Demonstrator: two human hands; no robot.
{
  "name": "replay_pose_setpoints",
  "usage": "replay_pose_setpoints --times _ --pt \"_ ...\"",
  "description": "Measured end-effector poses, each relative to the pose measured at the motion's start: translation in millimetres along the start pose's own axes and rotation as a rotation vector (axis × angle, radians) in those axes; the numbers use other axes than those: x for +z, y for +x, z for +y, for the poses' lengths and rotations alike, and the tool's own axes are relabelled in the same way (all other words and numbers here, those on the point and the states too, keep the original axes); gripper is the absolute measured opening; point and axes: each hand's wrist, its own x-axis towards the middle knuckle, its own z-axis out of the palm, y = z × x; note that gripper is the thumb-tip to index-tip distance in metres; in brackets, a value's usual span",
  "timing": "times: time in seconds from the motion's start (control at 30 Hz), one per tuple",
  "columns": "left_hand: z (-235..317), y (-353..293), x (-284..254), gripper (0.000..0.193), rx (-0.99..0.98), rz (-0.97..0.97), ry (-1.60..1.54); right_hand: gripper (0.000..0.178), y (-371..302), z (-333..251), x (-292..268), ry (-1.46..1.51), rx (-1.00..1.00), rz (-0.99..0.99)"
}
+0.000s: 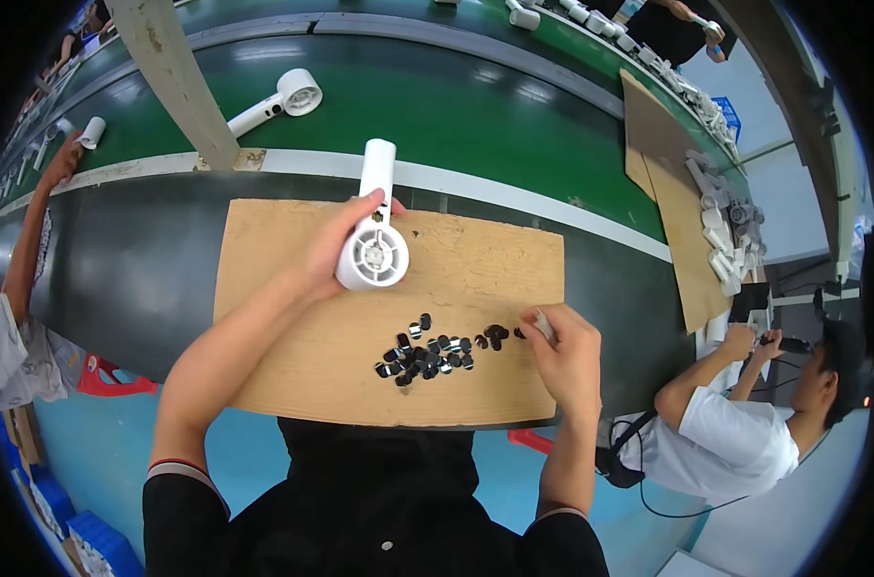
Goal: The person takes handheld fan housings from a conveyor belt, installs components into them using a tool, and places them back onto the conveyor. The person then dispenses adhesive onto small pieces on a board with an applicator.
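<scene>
while the left grip [339, 234] clasps a fan [374, 260] over cardboard [485, 274] near a green belt [494, 125], i can't read the right grip [565, 351].

Smooth plastic fan [374, 255]; glossy black pieces [420, 356]; matt cardboard sheet [494, 269].

1 cardbd mat [485, 269]; ~30 blk pcs [431, 358]

You are at a factory assembly line: a green conveyor belt [514, 135] stretches beyond your dark tabletop [129, 260], co-workers [735, 444] line it, and similar white plastic parts [718, 236] lie heaped.
</scene>
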Motion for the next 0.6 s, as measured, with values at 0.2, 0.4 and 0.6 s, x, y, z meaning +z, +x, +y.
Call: replay_pose_setpoints --times 0.2,0.4,0.6 --pt "12.8 2.2 0.1 0.053 0.126 -0.06 0.091 0.016 -19.2 23.1 9.2 -0.022 0.022 -0.023" --pt "3.2 1.3 -8.5 0.042 0.221 0.01 0.279 0.018 -12.2 12.0 9.4 -0.254 -0.088 -0.088" --pt "-4.2 2.6 -11.9 0.04 0.256 0.011 0.246 0.016 7.7 1.2 10.7 -0.119 -0.111 -0.11"
